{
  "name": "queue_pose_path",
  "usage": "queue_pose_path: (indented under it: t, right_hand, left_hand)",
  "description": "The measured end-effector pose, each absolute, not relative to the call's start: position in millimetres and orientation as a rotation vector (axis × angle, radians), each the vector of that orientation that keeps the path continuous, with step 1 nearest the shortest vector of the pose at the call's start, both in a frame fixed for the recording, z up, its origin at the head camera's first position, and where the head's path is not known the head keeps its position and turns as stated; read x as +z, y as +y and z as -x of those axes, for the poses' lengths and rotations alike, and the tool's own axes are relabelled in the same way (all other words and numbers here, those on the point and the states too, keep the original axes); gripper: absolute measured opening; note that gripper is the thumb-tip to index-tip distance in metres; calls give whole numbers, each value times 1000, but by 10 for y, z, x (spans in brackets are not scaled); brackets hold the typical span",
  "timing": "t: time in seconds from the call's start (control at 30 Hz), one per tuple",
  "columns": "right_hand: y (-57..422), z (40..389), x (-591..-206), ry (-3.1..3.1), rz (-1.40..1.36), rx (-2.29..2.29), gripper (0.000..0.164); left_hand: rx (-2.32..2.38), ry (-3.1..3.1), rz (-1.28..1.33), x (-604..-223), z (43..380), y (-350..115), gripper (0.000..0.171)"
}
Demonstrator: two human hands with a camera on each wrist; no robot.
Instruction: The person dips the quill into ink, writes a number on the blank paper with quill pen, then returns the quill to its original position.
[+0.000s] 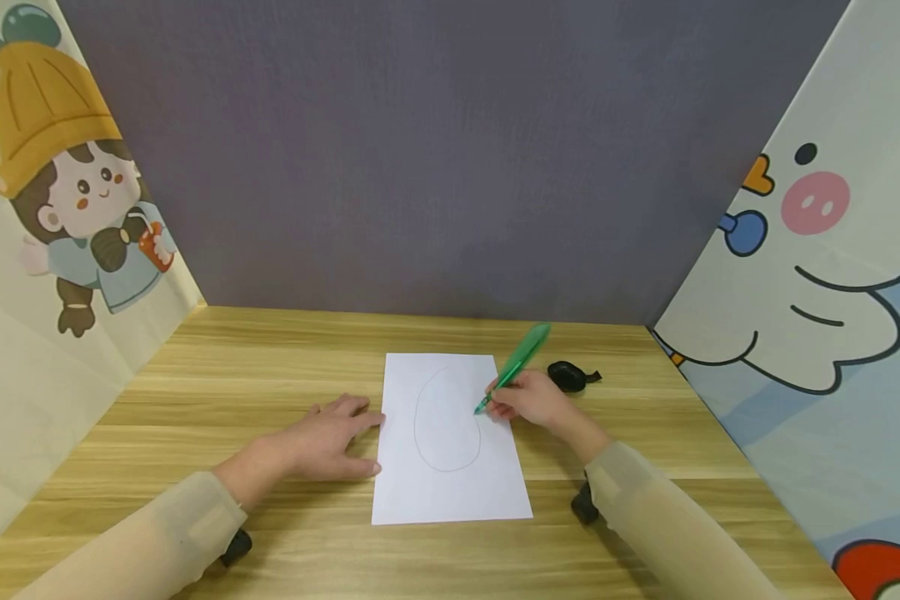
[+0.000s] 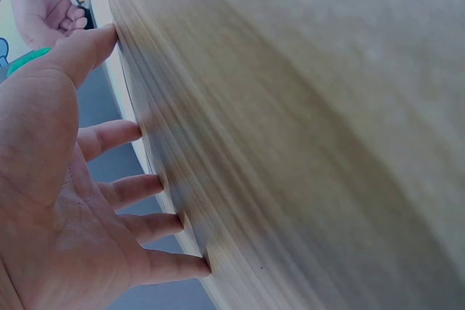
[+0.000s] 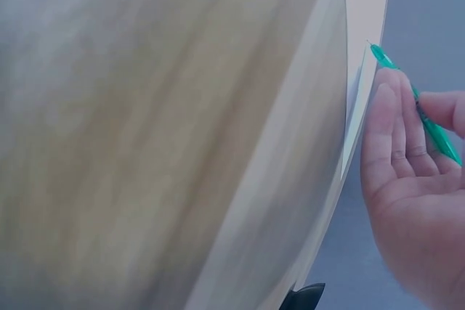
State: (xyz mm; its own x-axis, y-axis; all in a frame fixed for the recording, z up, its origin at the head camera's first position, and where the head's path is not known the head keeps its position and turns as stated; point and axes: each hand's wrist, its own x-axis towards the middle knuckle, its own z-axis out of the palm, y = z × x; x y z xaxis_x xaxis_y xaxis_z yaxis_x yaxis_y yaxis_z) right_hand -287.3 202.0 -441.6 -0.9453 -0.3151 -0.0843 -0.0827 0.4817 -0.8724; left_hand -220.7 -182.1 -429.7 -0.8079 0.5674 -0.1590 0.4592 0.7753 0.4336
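A white sheet of paper point(image 1: 435, 500) lies on the table in the head view, bearing a thin rounded line, unclosed at its upper right. My right hand point(image 1: 528, 398) pinches a green pen point(image 1: 521, 354) over the sheet's right side, its tip right at the end of that line. In the right wrist view the thumb and fingers hold the pen point(image 3: 439, 139) with its tip towards the paper point(image 3: 363, 5). At the sheet's left edge, my left hand point(image 1: 330, 442) rests with spread fingers, thumb and fingertip on the margin. The left wrist view shows its fingers point(image 2: 131, 192) extended down onto the surface.
A small black object with a short tab point(image 1: 567, 377) lies on the table just beyond my right hand. The wood-grain table point(image 1: 270, 358) ends at a grey panel point(image 1: 420, 167) behind. Cartoon-printed walls point(image 1: 15, 350) stand at both sides.
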Motion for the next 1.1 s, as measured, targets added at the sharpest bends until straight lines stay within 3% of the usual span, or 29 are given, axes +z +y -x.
queue_pose_path:
  t: [1.1]
  right_hand:
    - [1750, 2937, -4404, 2504, 326, -1450, 23]
  left_hand:
    - [546, 2691, -794, -4279, 2189, -1816, 84]
